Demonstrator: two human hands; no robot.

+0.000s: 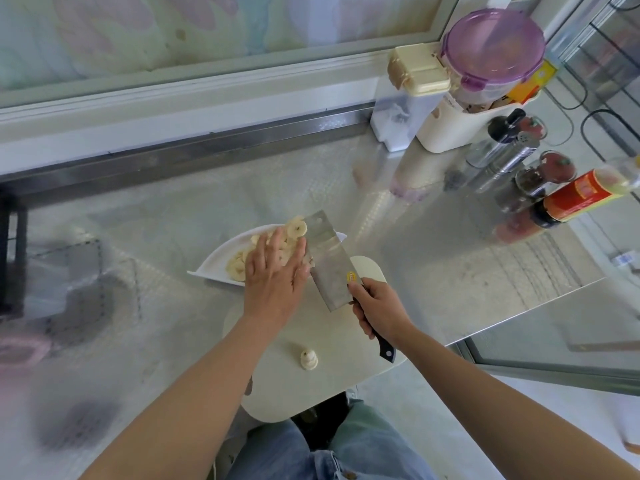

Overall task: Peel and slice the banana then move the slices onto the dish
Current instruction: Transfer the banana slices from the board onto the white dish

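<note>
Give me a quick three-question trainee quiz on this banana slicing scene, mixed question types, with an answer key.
1. True or false: the right hand grips the cleaver by its handle.
2. Most banana slices lie on: A) a bowl B) the white dish C) a tray.
3. Fill in: one banana end piece sits on the ____.
Key: 1 true; 2 B; 3 cutting board.

You have open countertop [156,209] left of and beyond the dish [211,263]. Far right, containers [446,126] and bottles [581,195] crowd the corner. A black rack [14,258] blocks the left edge. The cleaver [329,268] bars the dish's right side.
</note>
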